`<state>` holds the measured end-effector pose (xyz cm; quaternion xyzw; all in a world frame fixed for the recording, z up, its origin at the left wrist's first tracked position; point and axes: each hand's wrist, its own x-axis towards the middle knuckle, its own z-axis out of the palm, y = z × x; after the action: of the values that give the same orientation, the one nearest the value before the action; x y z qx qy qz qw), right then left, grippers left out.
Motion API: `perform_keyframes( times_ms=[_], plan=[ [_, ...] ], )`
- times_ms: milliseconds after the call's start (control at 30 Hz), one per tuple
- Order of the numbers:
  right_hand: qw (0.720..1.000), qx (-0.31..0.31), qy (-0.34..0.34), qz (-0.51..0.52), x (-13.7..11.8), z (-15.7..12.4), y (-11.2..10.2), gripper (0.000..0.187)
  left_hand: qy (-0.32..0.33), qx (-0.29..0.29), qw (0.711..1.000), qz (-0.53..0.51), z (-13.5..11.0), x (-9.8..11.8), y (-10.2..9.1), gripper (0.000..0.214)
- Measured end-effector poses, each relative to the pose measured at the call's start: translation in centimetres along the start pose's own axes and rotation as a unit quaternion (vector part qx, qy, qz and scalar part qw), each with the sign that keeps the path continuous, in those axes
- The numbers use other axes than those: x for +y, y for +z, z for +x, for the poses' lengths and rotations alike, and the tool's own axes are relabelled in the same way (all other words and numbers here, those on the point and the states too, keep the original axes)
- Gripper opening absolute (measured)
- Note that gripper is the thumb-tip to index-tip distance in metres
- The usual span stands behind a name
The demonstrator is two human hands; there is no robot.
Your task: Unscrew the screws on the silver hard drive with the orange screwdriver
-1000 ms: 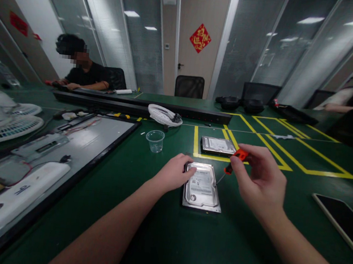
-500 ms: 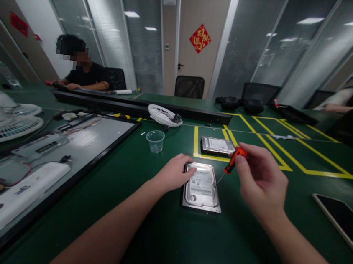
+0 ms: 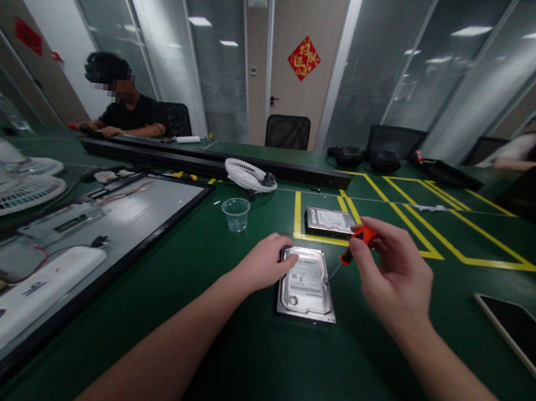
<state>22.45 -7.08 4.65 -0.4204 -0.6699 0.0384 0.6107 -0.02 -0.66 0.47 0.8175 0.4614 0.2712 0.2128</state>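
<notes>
Now the right hand shifts on the orange-and-black screwdriver: half a second ago more of the handle shows past the thumb, and at this moment the thumb lies across its middle. That grip is closed on the handle between thumb and fingers, the slim metal shaft slanting down to the right edge of the flat, silver rectangular hard drive. And the drive hasn't budged, lying label up on the dark green counter between the two hands. Steady, too, is the left hand, its grip clasping the far left corner, thumb on top. Just beyond, the second silver hard drive holds its place inside yellow tape.
</notes>
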Motion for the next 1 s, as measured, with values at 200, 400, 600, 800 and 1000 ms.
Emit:
perform_keyframes(
  times_ms=[200,400,600,800,1000],
  plan=[
    [1.0,-0.01,0.011,0.024,-0.58,-0.03,-0.24,0.034,-0.003,-0.004,1.0,-0.003,-0.03,0.17,-0.17,0.033],
    [0.998,-0.012,0.036,0.059,-0.57,-0.14,-0.21,0.033,-0.01,-0.009,1.0,-0.005,-0.05,0.38,-0.37,0.033],
    [1.0,0.007,0.012,0.025,-0.48,0.03,-0.08,0.033,-0.006,-0.005,1.0,-0.001,-0.01,0.23,-0.17,0.033],
    [1.0,0.009,-0.004,0.007,-0.14,0.17,-0.12,0.033,-0.01,-0.006,1.0,-0.005,-0.01,0.32,-0.13,0.033],
    [0.999,0.012,0.019,0.031,-0.36,-0.01,-0.01,0.032,-0.009,-0.005,1.0,-0.002,0.04,0.19,-0.09,0.034]
  ],
)
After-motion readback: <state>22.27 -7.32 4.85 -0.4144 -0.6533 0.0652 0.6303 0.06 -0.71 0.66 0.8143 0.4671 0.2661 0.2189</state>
